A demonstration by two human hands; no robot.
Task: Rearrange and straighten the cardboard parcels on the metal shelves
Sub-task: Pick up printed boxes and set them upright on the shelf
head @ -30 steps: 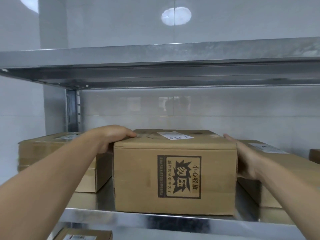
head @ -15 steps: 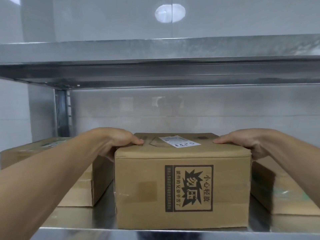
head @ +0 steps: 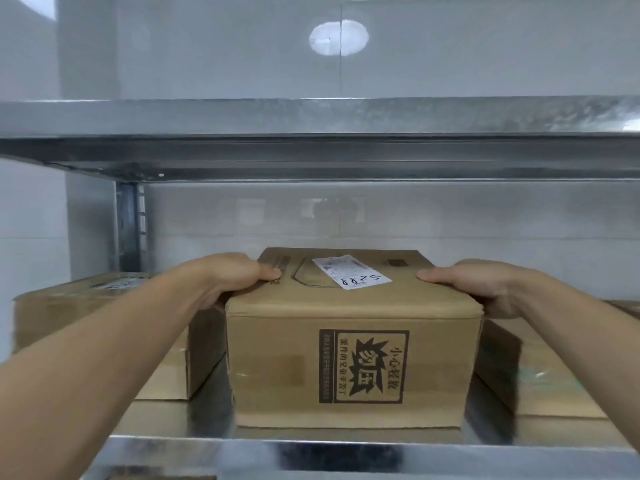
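A cardboard parcel (head: 284, 368) with a black printed warning mark on its front and a white label on top stands in the middle of the metal shelf (head: 346, 452). My left hand (head: 228, 278) grips its top left edge, thumb lying on the top and fingers down the left side. My right hand (head: 485, 289) grips the top right edge the same way. A lower parcel (head: 62, 317) lies to the left, partly behind my left forearm. Another parcel (head: 540, 379) lies to the right, partly hidden by my right arm.
The upper metal shelf (head: 311, 133) hangs well above the parcels. A slotted upright post (head: 130, 220) stands at the back left. A tiled wall closes the back. Part of another box (head: 156, 477) shows on the shelf below.
My right hand has moved from the parcel's right side up onto its top right edge. The middle parcel looks closer and its top shows more.
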